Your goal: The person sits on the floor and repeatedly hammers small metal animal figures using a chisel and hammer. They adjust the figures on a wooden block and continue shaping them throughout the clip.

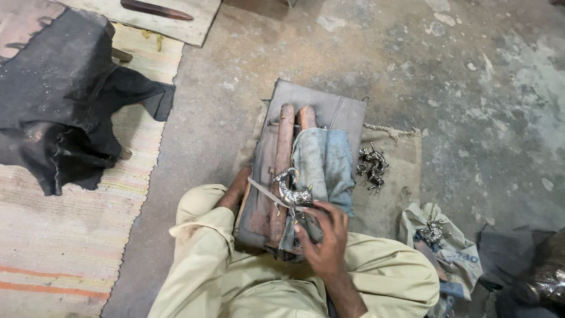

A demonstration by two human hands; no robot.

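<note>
A small shiny metal animal figurine (292, 191) with curved horns rests on two wooden bars (284, 154) draped with a blue-grey cloth (325, 158). My right hand (323, 237) grips the figurine's lower end from below. My left hand (238, 184) holds a thin flat metal file (266, 192), whose tip lies against the figurine. The bars lie on a dark grey board (344, 109) set on the floor in front of my knees.
Several finished metal figurines (371, 165) lie on a burlap sack (395, 176) to the right. A white bag (452, 254) holds more. A black cloth (62, 100) covers a striped mat (65, 235) at left. A wooden plank (176, 23) lies at top.
</note>
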